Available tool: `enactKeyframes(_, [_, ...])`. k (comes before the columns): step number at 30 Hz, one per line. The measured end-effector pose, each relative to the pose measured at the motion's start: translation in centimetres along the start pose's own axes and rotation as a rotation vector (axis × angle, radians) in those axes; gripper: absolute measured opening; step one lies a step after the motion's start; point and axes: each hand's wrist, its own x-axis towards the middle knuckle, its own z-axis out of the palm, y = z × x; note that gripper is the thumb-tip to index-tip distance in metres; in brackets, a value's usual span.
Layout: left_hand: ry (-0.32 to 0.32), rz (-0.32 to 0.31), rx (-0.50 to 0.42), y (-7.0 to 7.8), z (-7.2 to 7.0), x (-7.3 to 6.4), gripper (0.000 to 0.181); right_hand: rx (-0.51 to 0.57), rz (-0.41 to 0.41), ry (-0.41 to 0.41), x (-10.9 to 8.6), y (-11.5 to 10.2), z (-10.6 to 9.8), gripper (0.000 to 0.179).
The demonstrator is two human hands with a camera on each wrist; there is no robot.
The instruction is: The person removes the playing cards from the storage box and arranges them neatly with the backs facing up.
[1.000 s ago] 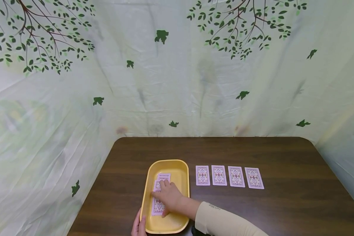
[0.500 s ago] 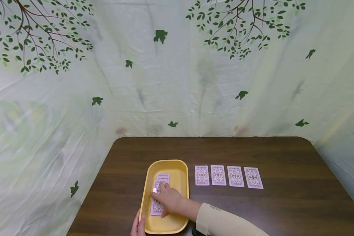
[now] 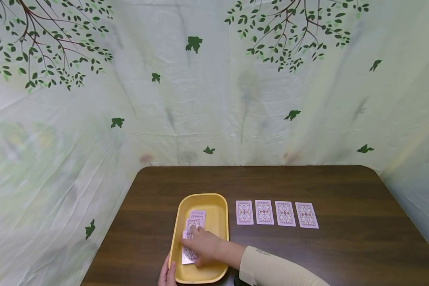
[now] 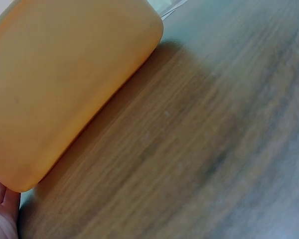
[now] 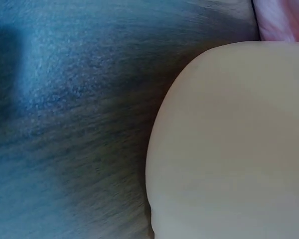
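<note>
The yellow tray holds several overlapping patterned playing cards in a column along its left part. My right hand is inside the tray, its thumb and fingers pinching the edges of the nearest playing card; the hand covers much of that card. At the tray's near left corner, my left hand grips the rim, the thumb on the tray's side. The left wrist view shows the tray's outer wall with part of the left hand at its corner.
A row of several face-down cards lies on the brown table, right of the tray. A white cloth backdrop with printed leaves hangs behind the table's far edge. The right forearm's beige sleeve crosses the table's front.
My right hand has shifted slightly toward the near side, drawing the nearest card a little down and left from those behind it. The left hand keeps its place on the tray.
</note>
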Motion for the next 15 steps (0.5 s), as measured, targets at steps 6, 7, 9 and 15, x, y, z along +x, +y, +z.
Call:
enactKeyframes(6, [0.007, 0.016, -0.011, -0.15, 0.08, -0.02, 0.039, -0.028, -0.032, -0.006, -0.11, -0.06, -0.45, 0.068])
enactKeyframes(7, [0.009, 0.016, -0.011, -0.18, 0.08, -0.01, 0.039, -0.033, -0.033, -0.011, -0.11, -0.05, -0.52, 0.068])
enactKeyframes(9, [0.011, 0.020, -0.012, -0.23, 0.09, 0.02, 0.039, -0.039, -0.032, -0.020, -0.11, -0.01, -0.67, 0.069])
enactKeyframes(15, [0.009, 0.045, -0.017, -0.33, 0.10, 0.06, 0.038, -0.048, -0.031, -0.025, -0.26, 0.02, -0.85, 0.072])
